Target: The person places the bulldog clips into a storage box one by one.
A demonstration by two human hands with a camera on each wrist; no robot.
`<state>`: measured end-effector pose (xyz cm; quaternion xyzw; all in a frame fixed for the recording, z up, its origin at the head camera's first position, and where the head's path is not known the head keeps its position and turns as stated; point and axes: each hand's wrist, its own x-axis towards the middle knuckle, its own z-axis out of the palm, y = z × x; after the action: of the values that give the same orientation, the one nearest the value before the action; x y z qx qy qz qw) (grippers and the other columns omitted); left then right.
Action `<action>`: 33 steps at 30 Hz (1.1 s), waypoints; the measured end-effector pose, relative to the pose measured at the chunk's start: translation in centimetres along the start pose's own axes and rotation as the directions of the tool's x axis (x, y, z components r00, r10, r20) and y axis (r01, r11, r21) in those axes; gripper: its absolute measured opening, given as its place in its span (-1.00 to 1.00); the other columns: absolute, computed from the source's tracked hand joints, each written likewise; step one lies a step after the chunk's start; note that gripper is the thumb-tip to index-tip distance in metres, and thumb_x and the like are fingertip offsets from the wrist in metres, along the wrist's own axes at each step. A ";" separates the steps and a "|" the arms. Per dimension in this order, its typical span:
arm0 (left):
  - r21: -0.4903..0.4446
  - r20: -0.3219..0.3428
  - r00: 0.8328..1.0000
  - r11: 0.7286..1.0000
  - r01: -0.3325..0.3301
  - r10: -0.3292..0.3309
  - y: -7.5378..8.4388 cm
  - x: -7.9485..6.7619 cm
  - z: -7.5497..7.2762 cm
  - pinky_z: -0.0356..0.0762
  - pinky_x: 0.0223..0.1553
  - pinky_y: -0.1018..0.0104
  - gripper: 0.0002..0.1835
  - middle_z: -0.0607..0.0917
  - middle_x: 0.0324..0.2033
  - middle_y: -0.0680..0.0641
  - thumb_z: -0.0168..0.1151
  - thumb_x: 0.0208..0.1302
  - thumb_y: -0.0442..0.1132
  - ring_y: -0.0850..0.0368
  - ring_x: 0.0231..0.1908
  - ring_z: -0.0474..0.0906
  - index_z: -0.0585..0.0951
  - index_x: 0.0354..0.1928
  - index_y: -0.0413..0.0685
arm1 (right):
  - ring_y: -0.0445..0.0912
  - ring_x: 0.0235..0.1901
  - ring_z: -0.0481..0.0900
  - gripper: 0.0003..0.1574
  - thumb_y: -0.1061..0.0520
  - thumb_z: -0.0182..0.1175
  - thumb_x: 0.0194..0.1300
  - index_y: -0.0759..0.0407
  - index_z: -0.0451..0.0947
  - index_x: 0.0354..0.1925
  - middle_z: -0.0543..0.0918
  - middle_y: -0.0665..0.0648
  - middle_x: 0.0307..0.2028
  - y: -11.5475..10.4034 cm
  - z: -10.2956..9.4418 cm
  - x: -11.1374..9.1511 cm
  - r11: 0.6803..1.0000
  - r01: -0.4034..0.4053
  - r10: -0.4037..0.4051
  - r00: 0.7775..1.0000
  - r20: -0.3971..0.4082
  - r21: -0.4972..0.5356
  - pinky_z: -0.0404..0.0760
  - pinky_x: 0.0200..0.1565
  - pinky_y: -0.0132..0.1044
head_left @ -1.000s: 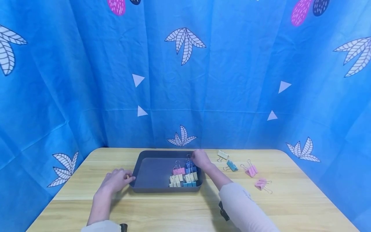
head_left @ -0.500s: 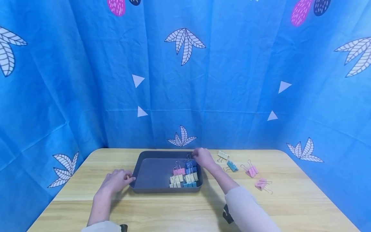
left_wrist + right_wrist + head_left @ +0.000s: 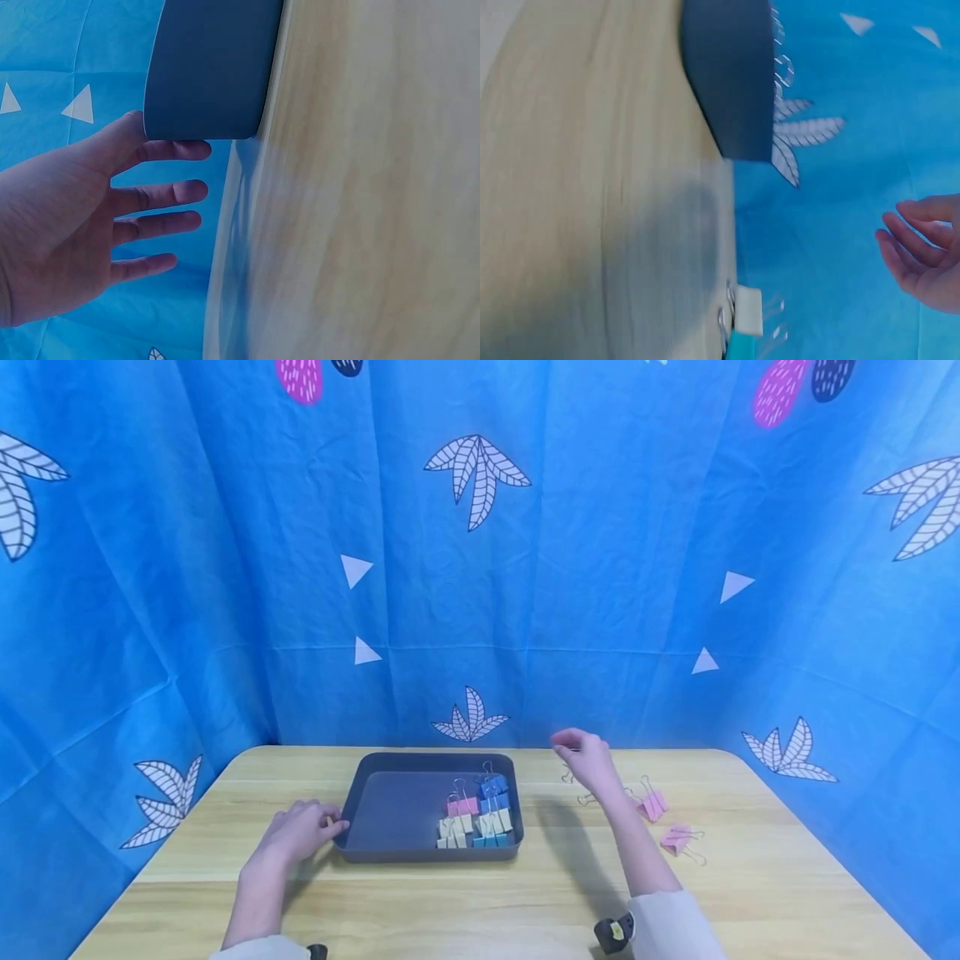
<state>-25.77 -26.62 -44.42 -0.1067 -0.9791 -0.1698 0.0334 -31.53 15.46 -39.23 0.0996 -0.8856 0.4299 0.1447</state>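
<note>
A dark grey tray (image 3: 431,855) holds several binder clips in its right part: blue clips (image 3: 493,786) at the back, a pink clip (image 3: 462,807), cream clips (image 3: 454,825) and a teal clip (image 3: 491,841) near the front wall. At the tray's left end my left hand (image 3: 300,828) pinches the rim between thumb and index finger; its other fingers (image 3: 161,196) extend apart below. My right hand (image 3: 588,762) is raised right of the tray, empty, fingers loosely bent. In the right wrist view, a cream clip (image 3: 748,310) and a teal clip (image 3: 741,346) lie below it.
Two pink binder clips (image 3: 652,805) lie on the wooden table (image 3: 420,910) to the right, beyond my right forearm. A patterned blue curtain (image 3: 600,568) hangs behind the table and along both sides.
My right hand has left the tray's back right corner and moved right and up, over the loose clips. The blue clip it was at stays in the tray. My left hand keeps its place.
</note>
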 end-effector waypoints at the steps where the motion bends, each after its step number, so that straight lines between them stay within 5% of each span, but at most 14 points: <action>1: -0.001 0.000 1.000 1.000 0.001 -0.001 0.0 0.0 0.0 0.26 -0.15 -0.20 -0.69 0.60 -0.36 0.01 0.18 0.22 -0.07 -0.09 -0.21 0.45 0.63 -0.13 -0.14 | 0.12 -0.13 0.56 -0.77 0.28 0.12 0.25 0.34 0.55 -0.11 0.61 0.27 -0.16 0.3 -0.5 -0.2 1.000 -0.007 0.007 1.000 -0.012 0.008 0.50 -0.09 -0.07; 7: -0.005 0.007 1.000 1.000 -0.007 0.008 -0.1 0.1 0.2 0.27 -0.14 -0.22 -0.65 0.60 -0.34 0.01 0.17 0.23 -0.05 -0.11 -0.20 0.45 0.62 -0.10 -0.16 | 0.15 -0.09 0.53 -0.76 0.29 0.09 0.28 0.37 0.53 -0.10 0.60 0.30 -0.15 1.7 -2.1 -1.3 0.999 -0.033 0.033 0.998 -0.052 0.007 0.46 -0.04 -0.03; 16: 0.012 -0.002 1.000 1.000 -0.020 0.020 -0.2 -0.1 -0.1 0.27 -0.14 -0.23 -0.63 0.59 -0.35 -0.01 0.17 0.23 -0.07 -0.11 -0.20 0.45 0.60 -0.08 -0.20 | 0.22 -0.07 0.50 -0.74 0.32 0.05 0.28 0.41 0.49 -0.07 0.57 0.35 -0.11 2.8 -2.9 -1.4 0.999 -0.013 0.013 1.000 -0.007 -0.032 0.44 -0.04 0.02; 21: 0.009 0.000 1.000 1.000 -0.023 0.023 -0.1 0.0 -0.1 0.25 -0.13 -0.25 -0.62 0.59 -0.35 -0.01 0.17 0.23 -0.06 -0.12 -0.20 0.45 0.60 -0.06 -0.22 | 0.27 -0.04 0.45 -0.63 0.28 0.03 0.28 0.45 0.40 0.03 0.49 0.42 -0.03 4.1 -3.3 -2.0 0.989 -0.086 0.097 0.991 0.093 -0.119 0.45 -0.08 0.07; 27: 0.008 0.025 1.000 1.000 0.005 -0.005 0.0 0.2 -0.5 0.25 -0.14 -0.26 -0.62 0.61 -0.36 -0.02 0.16 0.24 -0.06 -0.12 -0.21 0.47 0.60 -0.05 -0.22 | 0.32 -0.06 0.43 -0.52 0.20 0.01 0.31 0.47 0.29 0.12 0.39 0.51 0.03 5.9 -2.9 -2.8 0.971 -0.084 0.144 0.954 0.263 -0.224 0.39 -0.06 0.17; 33: 0.011 0.027 1.000 1.000 -0.010 0.010 0.0 0.1 -0.3 0.28 -0.18 -0.24 -0.66 0.60 -0.37 -0.01 0.17 0.23 -0.08 -0.09 -0.24 0.47 0.62 -0.10 -0.20 | 0.30 -0.09 0.45 -0.51 0.32 0.06 0.18 0.45 0.31 0.09 0.47 0.47 -0.07 7.1 -2.7 -3.0 0.964 -0.117 0.183 0.942 0.281 -0.237 0.41 -0.07 0.15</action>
<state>-25.90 -26.70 -44.14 -0.1135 -0.9799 -0.1627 0.0216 -30.34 22.11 -43.83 0.0792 -0.9439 0.3204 -0.0150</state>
